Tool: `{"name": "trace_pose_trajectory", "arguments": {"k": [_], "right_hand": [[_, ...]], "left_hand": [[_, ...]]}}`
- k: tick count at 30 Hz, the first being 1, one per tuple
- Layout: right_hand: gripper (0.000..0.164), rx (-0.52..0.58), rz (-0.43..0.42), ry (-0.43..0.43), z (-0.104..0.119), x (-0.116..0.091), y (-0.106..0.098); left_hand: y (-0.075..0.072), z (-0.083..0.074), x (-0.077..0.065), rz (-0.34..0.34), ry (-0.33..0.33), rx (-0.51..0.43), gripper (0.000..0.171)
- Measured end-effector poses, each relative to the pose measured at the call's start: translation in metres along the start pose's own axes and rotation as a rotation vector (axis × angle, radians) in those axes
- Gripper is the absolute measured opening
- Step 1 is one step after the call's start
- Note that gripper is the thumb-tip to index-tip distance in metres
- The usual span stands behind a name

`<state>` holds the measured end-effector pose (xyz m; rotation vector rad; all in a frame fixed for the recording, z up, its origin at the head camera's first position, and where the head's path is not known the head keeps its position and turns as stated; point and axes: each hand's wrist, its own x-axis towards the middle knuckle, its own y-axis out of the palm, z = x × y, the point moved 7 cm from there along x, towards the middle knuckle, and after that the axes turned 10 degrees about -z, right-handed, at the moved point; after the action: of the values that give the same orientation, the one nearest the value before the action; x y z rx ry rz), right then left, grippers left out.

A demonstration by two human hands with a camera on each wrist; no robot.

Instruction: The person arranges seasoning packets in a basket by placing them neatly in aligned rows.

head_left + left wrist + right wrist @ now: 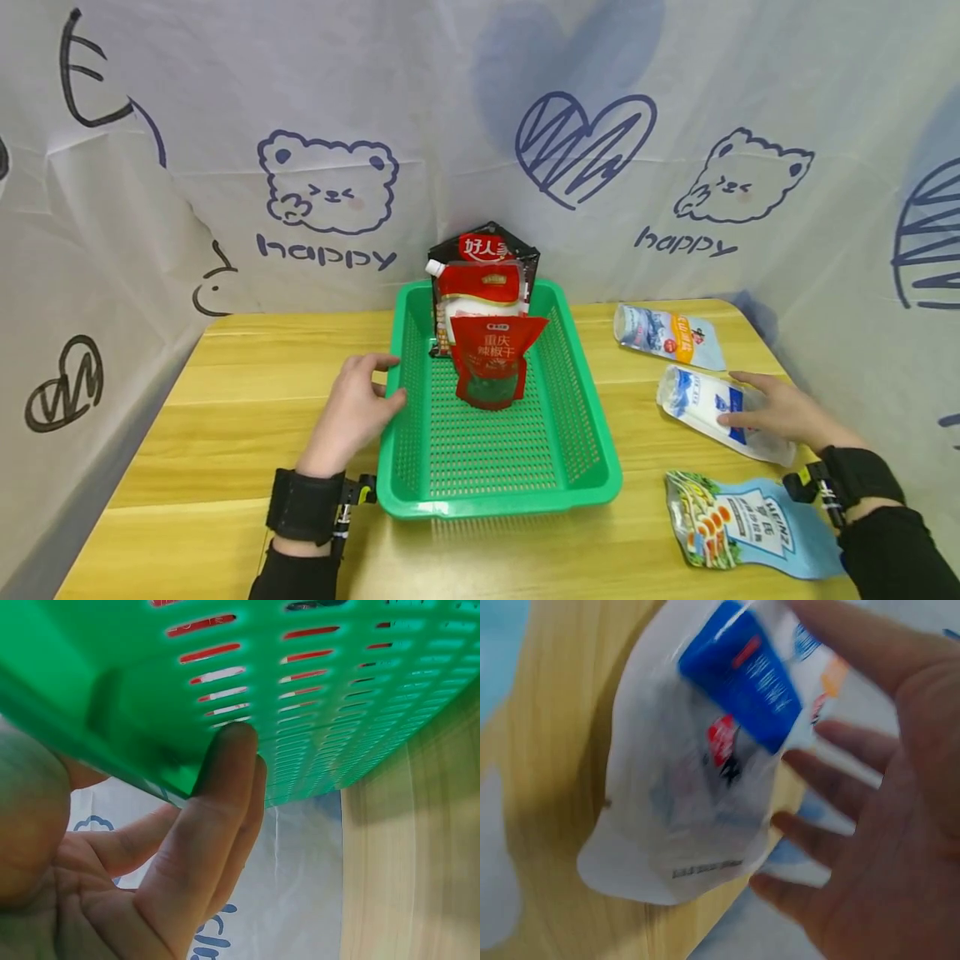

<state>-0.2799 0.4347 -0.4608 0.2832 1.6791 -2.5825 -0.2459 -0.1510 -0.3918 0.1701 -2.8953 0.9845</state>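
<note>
The green plastic basket stands on the table, its left rim between the thumb and fingers of my left hand. In the left wrist view, fingers lie against the slotted outer wall, while the thumb is over the rim. My right hand is spread over a white pouch with a blue label, lying flat on the right. The right wrist view shows fingertips at one edge of this pouch, not curled round it. Inside the basket a red pouch stands in front of a red-and-white spouted pouch and a black-and-red packet.
A blue-and-white pouch with an orange band lies behind the white one. Nearer the front right is a light blue Heinz pouch. A white cloth with drawings hangs behind the wooden table.
</note>
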Motion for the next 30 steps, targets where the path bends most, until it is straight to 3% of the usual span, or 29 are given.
{"name": "trace_pose_trajectory", "arguments": {"k": [4,10,18,22,30], "right_hand": [[0.116,0.014,0.042,-0.038,0.001,0.006,0.003],[0.113,0.02,0.028,-0.108,0.008,0.013,0.003],[0.113,-0.007,0.026,-0.074,0.018,0.015,0.002],[0.098,-0.019,-0.003,-0.116,0.027,0.01,-0.002],[0.049,-0.025,-0.097,-0.136,0.046,-0.001,-0.014]], "left_hand": [[-0.001,0.0,0.001,0.003,0.003,0.006,0.051],[-0.001,0.001,0.001,0.01,0.004,0.004,0.051],[-0.001,0.003,0.0,0.01,-0.001,-0.001,0.051],[-0.001,0.002,-0.001,0.01,0.002,-0.002,0.051],[0.0,0.001,0.0,0.014,0.01,-0.001,0.051]]}}
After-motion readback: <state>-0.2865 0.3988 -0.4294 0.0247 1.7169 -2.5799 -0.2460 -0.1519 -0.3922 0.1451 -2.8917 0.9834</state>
